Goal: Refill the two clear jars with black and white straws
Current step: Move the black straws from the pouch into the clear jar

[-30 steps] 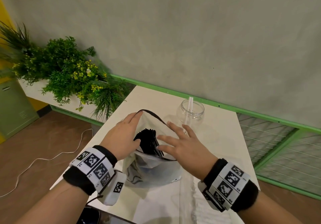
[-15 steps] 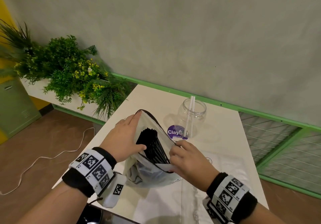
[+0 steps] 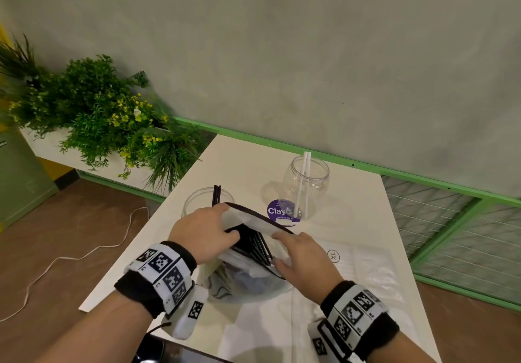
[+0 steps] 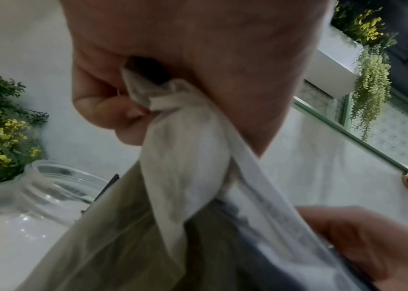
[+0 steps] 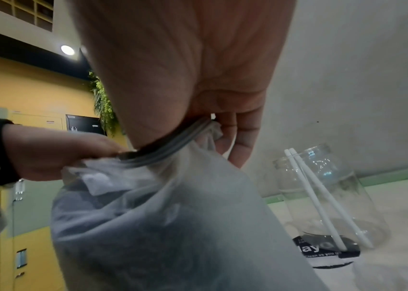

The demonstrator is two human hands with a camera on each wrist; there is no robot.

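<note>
A frosted plastic bag [image 3: 248,278] [image 4: 185,177] [image 5: 160,216] full of black straws [image 3: 253,245] stands on the white table [image 3: 366,216]. My left hand [image 3: 205,233] [image 4: 163,82] pinches the bag's left rim, and my right hand [image 3: 298,258] [image 5: 212,126] pinches its right rim, holding the mouth apart. Behind the bag, a clear jar [image 3: 203,200] [image 4: 48,189] holds two black straws. Further right, a second clear jar [image 3: 306,182] [image 5: 327,195] holds two white straws [image 5: 322,200].
A purple round sticker [image 3: 282,212] lies on the table by the right jar. A flat clear bag marked XL [image 3: 366,264] lies at the right. Potted green plants [image 3: 107,126] stand left of the table. A green railing [image 3: 423,176] runs along the wall.
My right hand went from lying flat on the bag to pinching its rim. The bag's mouth came lower and nearer, uncovering the left jar behind it.
</note>
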